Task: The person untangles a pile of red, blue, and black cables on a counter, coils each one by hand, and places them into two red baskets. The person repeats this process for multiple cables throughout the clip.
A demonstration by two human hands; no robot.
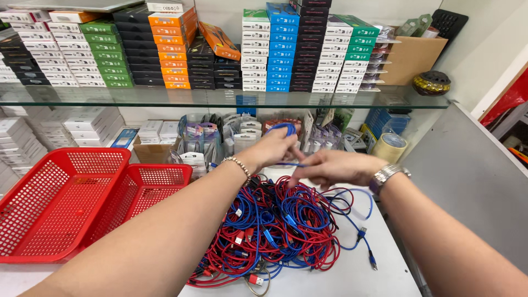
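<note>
My left hand (273, 147) is raised over the white counter and grips a coil of blue cable (284, 128) wound around its fingers. My right hand (334, 168) is just to its right, pinching the same blue cable, whose loose end loops down to a plug (362, 233). A bead bracelet sits on my left wrist, a metal watch on my right. Under both hands lies a tangled pile of red and blue cables (275, 228) with small white tags.
Two red plastic baskets (66, 201) stand at the left of the counter. A glass shelf (220, 99) carries stacks of small coloured boxes. Bagged accessories and a tape roll (389, 147) stand behind the pile. A grey panel (467, 176) is on the right.
</note>
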